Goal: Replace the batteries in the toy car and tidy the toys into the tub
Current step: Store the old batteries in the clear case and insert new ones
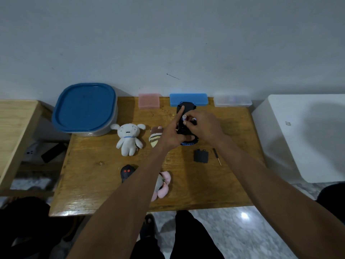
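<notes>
Beneath both hands, the toy car (186, 107) is black with a blue strip at its near end. Between the fingers of the right hand (203, 126), the battery (184, 117) shows white with a blue-purple band. Just near of that hand lie a black cover (201, 156) and a black-handled screwdriver (216, 156). Left of the left hand (170, 133) sits a white plush dog (127, 138) with a blue collar, and touching that hand a cream plush (155, 139) striped brown. Far left, the tub (85, 109) has a blue lid over grey walls. Beyond the hands stand a pink box (149, 100), a blue box (188, 99) and a clear box (232, 100). Under the left forearm lie a black plush (127, 172) with red eyes and a pink plush (164, 184). The table (104, 184) is brown wood.
</notes>
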Motion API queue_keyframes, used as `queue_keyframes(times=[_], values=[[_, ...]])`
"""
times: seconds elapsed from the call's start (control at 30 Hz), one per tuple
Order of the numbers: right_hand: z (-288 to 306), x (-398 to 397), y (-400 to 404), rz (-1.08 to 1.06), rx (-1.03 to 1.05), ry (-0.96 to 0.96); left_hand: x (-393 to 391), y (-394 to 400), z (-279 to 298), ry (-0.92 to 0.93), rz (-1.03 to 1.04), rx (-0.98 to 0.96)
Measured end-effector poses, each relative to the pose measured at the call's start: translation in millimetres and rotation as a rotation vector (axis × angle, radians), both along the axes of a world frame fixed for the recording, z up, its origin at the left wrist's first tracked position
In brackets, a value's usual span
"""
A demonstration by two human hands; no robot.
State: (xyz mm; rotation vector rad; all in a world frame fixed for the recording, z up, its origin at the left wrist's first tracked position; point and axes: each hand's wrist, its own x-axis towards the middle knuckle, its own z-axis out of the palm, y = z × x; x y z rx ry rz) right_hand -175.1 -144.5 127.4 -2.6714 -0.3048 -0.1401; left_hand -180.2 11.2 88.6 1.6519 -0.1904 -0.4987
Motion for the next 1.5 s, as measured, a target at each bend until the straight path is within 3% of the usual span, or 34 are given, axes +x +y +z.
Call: queue_keyframes(times=[0.5,1.27,1.33,1.5], values=[[2.6,-3.4,-8.8,0.122,-0.255,-0.013,-8.0,2.4,-7.8,-0.017,0.027,0.038],[7.9,1.8,-11.6,0.131,-0.243,0.018,-2.8,-5.4,-7.0,-0.010,-0.019,0.010],[7.6,-0.2,-12.7,0.096,-0.173,0.063,-1.9,-5.8,-5.5,-0.008,-0.023,0.000],[8.5,-3.1,-12.2,-0.107,0.247,0.191,0.3,-6.0,-0.6,-0.005,0.034,-0.017]])
